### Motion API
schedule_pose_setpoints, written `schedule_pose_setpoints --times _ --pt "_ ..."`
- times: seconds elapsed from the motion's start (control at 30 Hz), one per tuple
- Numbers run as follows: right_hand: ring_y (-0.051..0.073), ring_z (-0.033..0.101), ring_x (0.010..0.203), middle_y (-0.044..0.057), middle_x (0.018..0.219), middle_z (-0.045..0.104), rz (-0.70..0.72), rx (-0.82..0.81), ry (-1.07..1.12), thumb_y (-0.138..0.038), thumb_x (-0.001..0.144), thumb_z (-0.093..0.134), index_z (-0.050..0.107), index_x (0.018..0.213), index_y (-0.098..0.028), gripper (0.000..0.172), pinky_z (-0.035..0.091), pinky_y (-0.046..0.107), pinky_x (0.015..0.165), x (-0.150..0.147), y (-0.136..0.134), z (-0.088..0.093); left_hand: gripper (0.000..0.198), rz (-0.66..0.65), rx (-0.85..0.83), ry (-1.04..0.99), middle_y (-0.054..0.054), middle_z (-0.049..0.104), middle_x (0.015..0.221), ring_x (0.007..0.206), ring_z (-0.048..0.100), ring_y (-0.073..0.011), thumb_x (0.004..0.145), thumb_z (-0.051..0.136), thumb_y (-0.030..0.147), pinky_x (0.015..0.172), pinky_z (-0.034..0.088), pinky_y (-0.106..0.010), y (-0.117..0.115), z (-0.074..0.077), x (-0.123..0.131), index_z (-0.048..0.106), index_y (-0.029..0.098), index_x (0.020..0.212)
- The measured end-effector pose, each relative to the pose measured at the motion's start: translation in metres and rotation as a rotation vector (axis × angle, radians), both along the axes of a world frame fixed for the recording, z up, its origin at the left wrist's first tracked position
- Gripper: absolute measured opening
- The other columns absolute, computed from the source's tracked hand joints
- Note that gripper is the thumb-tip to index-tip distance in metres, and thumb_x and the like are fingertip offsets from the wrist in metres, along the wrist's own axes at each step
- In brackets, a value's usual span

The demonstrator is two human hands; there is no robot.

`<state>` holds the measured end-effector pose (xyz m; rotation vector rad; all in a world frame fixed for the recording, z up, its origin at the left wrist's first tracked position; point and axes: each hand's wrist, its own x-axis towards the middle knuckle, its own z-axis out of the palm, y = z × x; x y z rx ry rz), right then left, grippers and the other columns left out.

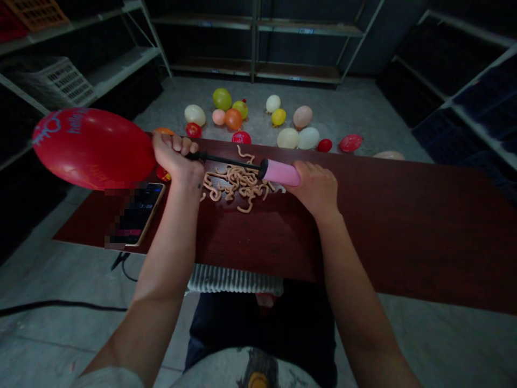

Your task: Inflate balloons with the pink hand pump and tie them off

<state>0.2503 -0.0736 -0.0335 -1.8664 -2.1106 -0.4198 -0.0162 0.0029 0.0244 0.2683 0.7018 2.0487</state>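
Note:
A large inflated red balloon with printed lettering fills the left side, above the table. My left hand is closed round its neck, together with the black end of a balloon pump. The pump's black rod shows between my hands, with its pink barrel on the right. My right hand wraps round that barrel. Under the pump lies a heap of thin beige uninflated balloons, some curled and loose at the edges. The balloon's mouth and the pump's tip are hidden by my left fingers.
A phone lies on the dark red-brown table, left of my left forearm. Beyond the table, inflated balloons, including a green balloon, lie on the grey floor. Metal shelves stand around; a black cable runs at lower left.

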Motion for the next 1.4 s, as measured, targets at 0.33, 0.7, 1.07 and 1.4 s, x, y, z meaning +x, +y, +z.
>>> schedule_pose_setpoints --times 0.33,0.7,1.07,1.4 --pt "0.027 0.063 0.089 0.012 0.1 0.072 -0.014 -0.039 -0.042 -0.042 0.087 0.066 0.062 0.107 -0.019 0.03 0.037 0.036 0.074 -0.002 -0.002 0.001 0.045 -0.008 -0.016 -0.077 0.005 0.021 0.05 0.04 0.018 -0.0082 0.112 0.032 0.025 0.048 0.012 -0.027 -0.006 0.001 0.013 0.022 0.019 0.068" --pt "0.027 0.068 0.08 0.015 0.1 0.076 0.07 -0.133 0.042 -0.052 0.083 0.068 0.063 0.113 -0.016 0.047 0.034 0.032 0.062 -0.048 -0.01 0.0 0.058 -0.171 -0.032 0.063 0.006 0.019 0.049 0.038 0.018 -0.0088 0.104 0.053 0.049 0.04 0.018 -0.026 -0.021 -0.009 0.053 0.024 0.02 0.063" --pt "0.023 0.068 0.077 0.009 0.091 0.076 0.087 0.001 0.091 -0.058 0.088 0.061 0.067 0.105 -0.018 0.043 0.032 0.031 0.062 -0.049 -0.001 -0.009 0.053 -0.186 -0.001 -0.049 0.006 0.02 0.046 0.034 0.019 -0.0081 0.108 0.042 0.032 0.039 0.017 -0.026 -0.01 -0.016 0.053 0.025 0.021 0.06" --pt "0.023 0.065 0.082 0.009 0.096 0.074 0.045 0.011 0.016 -0.052 0.09 0.06 0.065 0.105 -0.02 0.036 0.032 0.032 0.067 -0.02 0.0 -0.008 0.048 -0.081 -0.024 -0.017 0.006 0.021 0.05 0.038 0.019 -0.0097 0.109 0.038 0.028 0.043 0.02 -0.027 -0.003 -0.008 0.025 0.024 0.021 0.064"
